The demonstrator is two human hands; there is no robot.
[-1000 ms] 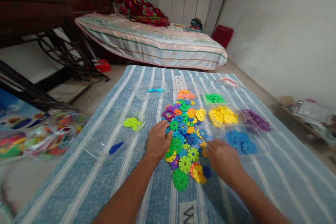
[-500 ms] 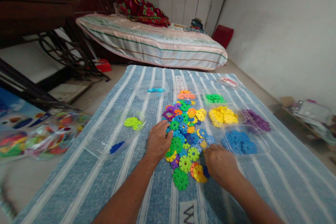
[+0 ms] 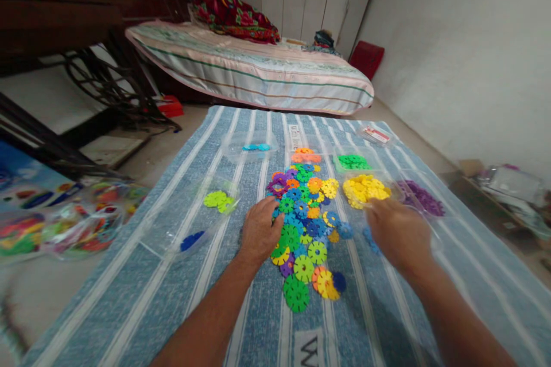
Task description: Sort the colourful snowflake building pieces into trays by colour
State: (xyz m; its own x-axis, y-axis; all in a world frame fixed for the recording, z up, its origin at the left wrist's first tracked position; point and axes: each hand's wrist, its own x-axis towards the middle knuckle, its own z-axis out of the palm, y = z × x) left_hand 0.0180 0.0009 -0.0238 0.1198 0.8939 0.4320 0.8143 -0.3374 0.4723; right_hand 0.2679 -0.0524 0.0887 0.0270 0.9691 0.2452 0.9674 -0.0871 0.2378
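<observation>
Head view: yellow discs (image 3: 365, 190) in tray (image 3: 390, 182)

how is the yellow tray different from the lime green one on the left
The yellow tray is heaped with many yellow discs, while the lime green tray holds only a few. The yellow one sits right of the mixed pile, close to the right hand; the lime one lies left of the pile, beyond the left hand. Both are clear plastic trays on the striped cloth, each holding one colour.
</observation>
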